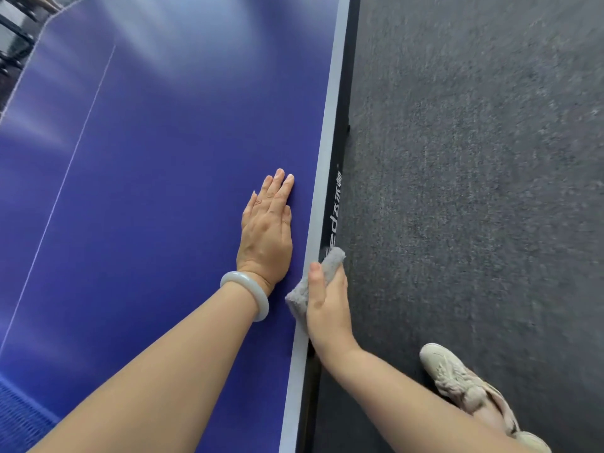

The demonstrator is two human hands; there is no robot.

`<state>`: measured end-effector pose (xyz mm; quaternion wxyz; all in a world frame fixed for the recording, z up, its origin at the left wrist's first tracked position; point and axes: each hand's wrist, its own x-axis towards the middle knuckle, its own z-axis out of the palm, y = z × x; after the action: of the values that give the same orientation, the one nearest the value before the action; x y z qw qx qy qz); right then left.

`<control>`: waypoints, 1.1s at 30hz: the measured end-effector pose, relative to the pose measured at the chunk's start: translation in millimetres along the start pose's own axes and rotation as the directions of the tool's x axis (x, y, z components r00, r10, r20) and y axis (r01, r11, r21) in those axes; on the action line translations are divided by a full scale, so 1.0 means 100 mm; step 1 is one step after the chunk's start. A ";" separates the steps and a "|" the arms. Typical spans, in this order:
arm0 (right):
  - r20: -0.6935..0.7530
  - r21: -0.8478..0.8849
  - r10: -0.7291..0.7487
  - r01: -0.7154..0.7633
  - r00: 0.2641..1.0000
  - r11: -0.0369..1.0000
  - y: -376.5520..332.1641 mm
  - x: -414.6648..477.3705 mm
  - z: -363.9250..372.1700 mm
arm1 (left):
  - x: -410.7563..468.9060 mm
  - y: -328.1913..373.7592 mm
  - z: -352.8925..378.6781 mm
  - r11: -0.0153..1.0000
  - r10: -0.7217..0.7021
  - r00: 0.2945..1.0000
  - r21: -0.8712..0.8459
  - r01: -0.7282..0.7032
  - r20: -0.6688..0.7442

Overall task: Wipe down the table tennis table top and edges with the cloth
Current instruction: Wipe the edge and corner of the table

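The blue table tennis table (163, 191) fills the left of the view, with a white border line and a black side edge (338, 178) along its right side. My left hand (266, 230) lies flat on the blue top near that border, fingers straight, a pale bangle on the wrist. My right hand (327, 305) grips a grey cloth (331, 264) wrapped over the table's side edge, thumb on the white border and fingers hidden down the black side. Part of the cloth sticks out on the top behind the thumb.
Dark grey carpet (474, 191) covers the floor right of the table. My light-coloured shoe (457, 384) stands on it at the lower right. The blue net (19, 416) shows at the lower left. Dark equipment (13, 40) sits beyond the far left corner.
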<state>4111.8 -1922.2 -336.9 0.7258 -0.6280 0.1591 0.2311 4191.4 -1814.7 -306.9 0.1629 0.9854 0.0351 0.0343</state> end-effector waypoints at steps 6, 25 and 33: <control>-0.110 -0.017 0.038 -0.040 0.993 0.999 -0.45 0.71 0.02 | 0.00 -0.06 0.02 0.996 -0.009 0.999 -0.094 0.006 -0.032; 0.154 -0.151 0.069 -0.046 0.986 0.988 -0.12 -0.02 -0.14 | -1.44 -0.01 -0.14 0.992 -0.063 0.997 0.111 0.058 0.036; 0.019 -0.058 0.164 -0.163 0.986 0.985 0.14 -0.71 0.06 | -1.43 -0.04 -0.07 0.991 -0.112 0.994 0.075 0.112 -0.005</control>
<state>4044.6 -1924.3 -310.5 0.6883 -0.6303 0.1949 0.3016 4047.9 -1819.8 -309.6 0.1276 0.9873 0.0917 0.0243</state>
